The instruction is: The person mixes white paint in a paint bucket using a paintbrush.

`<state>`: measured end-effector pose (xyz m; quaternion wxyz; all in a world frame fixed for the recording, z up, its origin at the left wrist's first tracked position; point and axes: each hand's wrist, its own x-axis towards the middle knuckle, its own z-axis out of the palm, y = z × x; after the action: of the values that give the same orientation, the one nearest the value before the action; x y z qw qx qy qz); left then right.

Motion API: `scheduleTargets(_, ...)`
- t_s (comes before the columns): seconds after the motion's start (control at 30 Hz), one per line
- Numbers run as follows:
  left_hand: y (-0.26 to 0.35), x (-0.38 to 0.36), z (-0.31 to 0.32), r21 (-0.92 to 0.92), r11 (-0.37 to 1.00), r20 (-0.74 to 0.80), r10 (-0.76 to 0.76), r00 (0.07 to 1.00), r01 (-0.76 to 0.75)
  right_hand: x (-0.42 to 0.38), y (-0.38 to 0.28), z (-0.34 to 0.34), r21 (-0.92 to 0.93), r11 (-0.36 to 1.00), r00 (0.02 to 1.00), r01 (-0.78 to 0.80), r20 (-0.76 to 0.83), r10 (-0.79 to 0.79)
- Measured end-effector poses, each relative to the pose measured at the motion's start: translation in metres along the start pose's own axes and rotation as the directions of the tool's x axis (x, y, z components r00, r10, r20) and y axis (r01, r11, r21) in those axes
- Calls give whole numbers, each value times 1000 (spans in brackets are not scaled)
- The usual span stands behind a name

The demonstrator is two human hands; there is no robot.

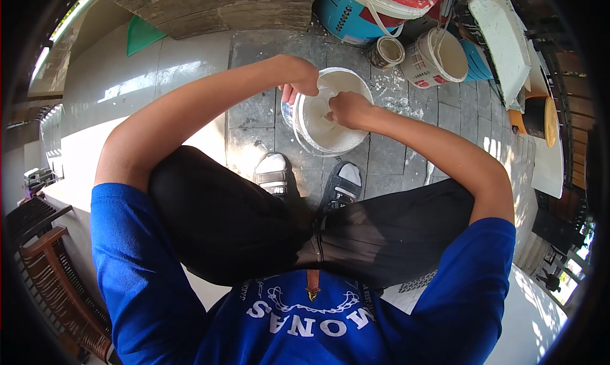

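A white bucket (304,131) stands on the grey tiles in front of my feet, with whitish material inside and its wire handle hanging at the near side. My left hand (298,78) is bent over the bucket's left rim, its fingers closed around the rim. Over the bucket's opening, my right hand (348,109) is closed, fingers curled inward. Something thin seems to be at its fingertips, too small to make out.
At the back right stand a large blue paint bucket (340,15), a small open can (386,52) and a white pail (435,57). White splatters mark the tiles (387,133). My sandalled feet are just behind the bucket. A wooden chair (63,282) stands at the left.
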<state>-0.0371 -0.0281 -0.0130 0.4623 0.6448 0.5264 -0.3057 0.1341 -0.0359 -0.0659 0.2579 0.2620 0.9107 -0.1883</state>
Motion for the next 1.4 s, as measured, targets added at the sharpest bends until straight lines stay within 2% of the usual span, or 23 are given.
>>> scheduleTargets(0.1, 2, -2, 1, 3, 1000, 0, -3, 1000, 3, -1, 0, -6, 53, 995, 982, -80, -169, 87)
scheduleTargets(0.2, 7, -9, 3, -2, 1000, -4, -9, 1000, 9, -1, 5, -1, -56, 993, 993, -104, -62, 101)
scheduleTargets(0.3, 15, -12, 3, 12, 1000, -22, -11, 1000, 11, -3, 2, -5, 58, 997, 996, -46, -75, 50)
scheduleTargets(0.4, 17, -11, 6, 11, 999, -40, -33, 999, 34, 0, 8, 0, -32, 995, 983, -92, -164, 86)
scheduleTargets(0.5, 18, -11, 5, 5, 1000, -59, -22, 998, 23, -5, -4, 6, -25, 998, 998, 58, 9, -58)
scheduleTargets(0.6, 18, -12, 7, 3, 1000, -67, -17, 998, 17, -1, -5, -1, 1, 1000, 988, -26, -154, 26)
scheduleTargets(0.7, 17, -12, 6, 29, 999, -83, -35, 996, 37, -4, -1, 2, -193, 980, 998, -52, -51, 43)
scheduleTargets(0.8, 17, -11, 4, 8, 1000, -71, -27, 997, 28, -4, -4, -2, -43, 998, 996, 46, -73, -49)
scheduleTargets(0.9, 17, -12, 9, -27, 1000, -53, -15, 998, 14, 0, 8, -2, -116, 993, 978, -8, -207, -16)
scheduleTargets(1.0, 21, -13, 8, 5, 1000, -71, -2, 997, 2, -3, 1, 1, -70, 997, 998, 11, 62, -7)
scheduleTargets(1.1, 24, -15, 8, 28, 1000, -91, 2, 996, 1, 1, 5, 3, -35, 999, 991, -10, -133, 6)
scheduleTargets(1.2, 23, -13, 9, 25, 1000, -97, 13, 995, -11, -4, 2, 7, -228, 970, 996, -80, 25, 88)
scheduleTargets(1.3, 24, -11, 7, 33, 999, -104, 21, 994, -17, -10, -5, -2, -17, 999, 1000, 27, 15, -26)
scheduleTargets(1.4, 22, -9, 10, 26, 1000, -121, 9, 993, -6, -4, 2, -1, -43, 998, 986, -56, -162, 48)
